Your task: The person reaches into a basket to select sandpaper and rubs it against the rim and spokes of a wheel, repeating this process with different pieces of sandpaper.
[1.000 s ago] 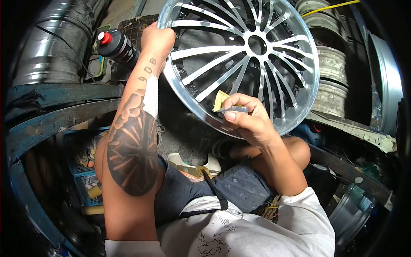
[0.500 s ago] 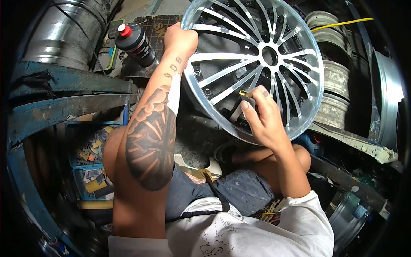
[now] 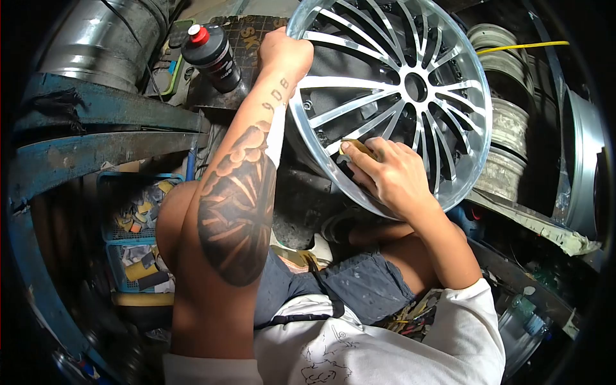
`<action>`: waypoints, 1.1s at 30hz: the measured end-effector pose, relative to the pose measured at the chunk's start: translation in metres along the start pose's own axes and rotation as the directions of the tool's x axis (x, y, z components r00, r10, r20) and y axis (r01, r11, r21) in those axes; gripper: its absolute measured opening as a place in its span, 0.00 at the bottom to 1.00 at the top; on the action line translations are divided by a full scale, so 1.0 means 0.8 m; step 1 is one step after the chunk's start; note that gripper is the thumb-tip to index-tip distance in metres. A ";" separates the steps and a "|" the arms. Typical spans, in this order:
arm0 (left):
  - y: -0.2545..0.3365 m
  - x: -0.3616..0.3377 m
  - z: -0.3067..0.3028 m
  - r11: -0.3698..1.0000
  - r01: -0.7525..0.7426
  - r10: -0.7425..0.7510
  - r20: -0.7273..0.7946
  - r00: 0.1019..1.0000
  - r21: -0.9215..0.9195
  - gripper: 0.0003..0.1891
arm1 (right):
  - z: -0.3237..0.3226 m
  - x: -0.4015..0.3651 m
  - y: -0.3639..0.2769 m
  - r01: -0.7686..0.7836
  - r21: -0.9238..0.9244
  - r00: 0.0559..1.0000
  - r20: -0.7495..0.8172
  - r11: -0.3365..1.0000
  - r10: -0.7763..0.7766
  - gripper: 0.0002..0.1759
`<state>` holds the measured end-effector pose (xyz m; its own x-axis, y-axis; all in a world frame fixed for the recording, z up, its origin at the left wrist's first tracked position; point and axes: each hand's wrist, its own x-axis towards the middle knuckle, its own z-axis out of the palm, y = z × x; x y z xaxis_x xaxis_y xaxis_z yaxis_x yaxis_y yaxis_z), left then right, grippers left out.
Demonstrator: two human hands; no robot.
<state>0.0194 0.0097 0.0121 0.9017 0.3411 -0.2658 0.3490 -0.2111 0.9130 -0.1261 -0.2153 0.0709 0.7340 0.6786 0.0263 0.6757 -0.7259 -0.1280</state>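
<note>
**Wheel held at the rim, pad pressed to a spoke**

The alloy wheel [image 3: 478, 122] occupies the upper centre and upper right of the frame. It stands tilted on its edge, with its bright multi-spoke face turned toward the camera and its lowest part just above the person's knees.

The left hand [image 3: 287, 54] is at the wheel's upper left edge. It is closed over the polished lip, and the tattooed forearm runs down from it to the lower centre of the frame.

The right hand [image 3: 391, 176] lies on the lower left part of the wheel face. Its fingers [image 3: 375, 153] are narrowed and pinched onto a small abrasive pad [image 3: 361, 147]. The pad shows yellow on top and is pressed against a spoke close to the inner lip. Most of it is covered by the hand, so its full shape cannot be told.

A black bottle [image 3: 217, 58] with a red cap stands upright in the upper left of the frame, just beside the left wrist and clear of the wheel. A ribbed metal duct [image 3: 96, 38] lies further left. Below the duct, two worn blue beams [image 3: 96, 115] cross the left side.

A blue crate [image 3: 109, 221] holding mixed scraps sits at the middle left, beside the person's left knee. Behind the wheel, at the right of the frame, is a stack of dull rims [image 3: 510, 125]. A yellow cable [image 3: 526, 46] runs across the top of that stack.
</note>
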 end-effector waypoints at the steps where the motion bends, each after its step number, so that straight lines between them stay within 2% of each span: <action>1: 0.002 -0.001 0.001 1.000 -0.003 0.003 0.006 1.000 0.002 0.15 | -0.001 0.000 -0.001 0.007 -0.034 1.000 0.027 0.999 -0.006 0.24; 4: 0.004 -0.005 0.003 1.000 0.002 -0.002 0.003 1.000 -0.002 0.16 | -0.004 0.004 -0.005 0.033 -0.122 0.998 0.065 0.992 -0.025 0.31; 11: -0.001 0.000 0.001 0.999 0.013 -0.014 0.009 1.000 0.039 0.17 | -0.004 0.000 -0.010 0.014 -0.081 0.993 0.119 0.997 -0.004 0.29; 12: 0.000 0.002 0.001 0.995 0.022 -0.023 0.006 1.000 0.096 0.17 | -0.002 0.001 -0.009 0.019 -0.067 0.994 0.113 0.998 -0.012 0.27; 15: 0.003 -0.005 0.001 0.999 -0.025 0.025 0.007 1.000 -0.020 0.17 | -0.003 -0.002 -0.004 0.009 -0.042 0.996 0.092 0.999 -0.005 0.23; 16: 0.001 -0.005 0.002 1.000 -0.015 0.015 0.008 1.000 -0.017 0.17 | -0.003 -0.006 -0.004 -0.032 -0.050 0.992 0.123 0.998 0.038 0.23; 19: 0.002 -0.004 0.003 1.000 -0.013 0.013 0.004 1.000 0.006 0.16 | 0.007 -0.001 0.004 0.033 0.089 0.997 0.063 0.995 -0.039 0.24; 22: 0.002 -0.003 0.002 0.999 -0.012 0.012 -0.007 1.000 0.033 0.16 | -0.022 -0.002 -0.010 0.003 0.109 0.992 0.125 0.994 -0.017 0.25; 25: 0.003 -0.004 0.001 1.000 -0.005 0.005 0.006 1.000 0.026 0.16 | -0.018 0.004 -0.013 -0.063 0.085 0.998 0.021 0.994 0.062 0.25; 26: 0.004 -0.004 0.001 0.998 0.020 -0.018 0.037 0.999 -0.059 0.16 | -0.003 0.004 -0.006 -0.045 0.025 0.997 0.059 0.999 0.044 0.26; 29: 0.003 -0.003 0.001 0.999 -0.019 0.020 0.000 1.000 0.051 0.16 | -0.014 0.001 -0.009 -0.059 -0.021 0.990 0.126 0.998 0.061 0.25; 33: 0.003 -0.005 0.001 0.999 0.000 0.001 0.021 1.000 -0.048 0.17 | 0.009 0.004 -0.009 -0.114 0.067 0.993 0.052 0.991 0.110 0.26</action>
<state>0.0171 0.0069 0.0150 0.9072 0.3212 -0.2717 0.3367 -0.1671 0.9267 -0.1292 -0.2070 0.0645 0.7997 0.5991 -0.0392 0.5818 -0.7893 -0.1961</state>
